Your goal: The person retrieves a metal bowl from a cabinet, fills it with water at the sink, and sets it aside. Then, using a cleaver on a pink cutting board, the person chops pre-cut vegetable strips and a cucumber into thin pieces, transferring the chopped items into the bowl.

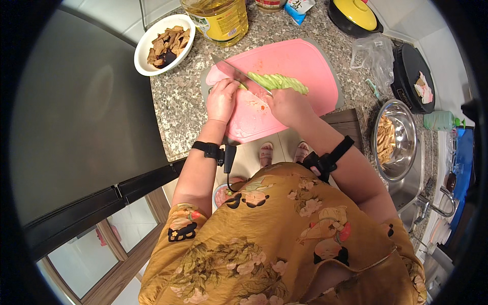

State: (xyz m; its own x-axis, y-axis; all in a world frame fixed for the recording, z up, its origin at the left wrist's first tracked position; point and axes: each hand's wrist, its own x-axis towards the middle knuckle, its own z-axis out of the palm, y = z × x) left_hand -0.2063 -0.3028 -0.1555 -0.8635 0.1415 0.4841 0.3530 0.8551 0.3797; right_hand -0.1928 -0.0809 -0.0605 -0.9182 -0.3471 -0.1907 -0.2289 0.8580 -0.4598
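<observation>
My right hand (289,106) grips a kitchen knife (238,73), its blade slanting up and left across the pink cutting board (301,57). Close to the blade's left side, my left hand (222,100) holds down a piece of green vegetable (242,86), mostly hidden under the fingers. Overlapping pale green slices (278,81) lie in a row on the right side of the blade. Small wet scraps and an orange bit (262,108) are stuck to the board below the knife.
Behind the board stand a white bowl of brown slices in dark sauce (167,47) and an oil jug (221,23). To the right are a yellow-lidded pot (354,15), a plastic bag (373,57), a black appliance (410,76) and a steel bowl of brown strips (404,141) beside the sink (404,198).
</observation>
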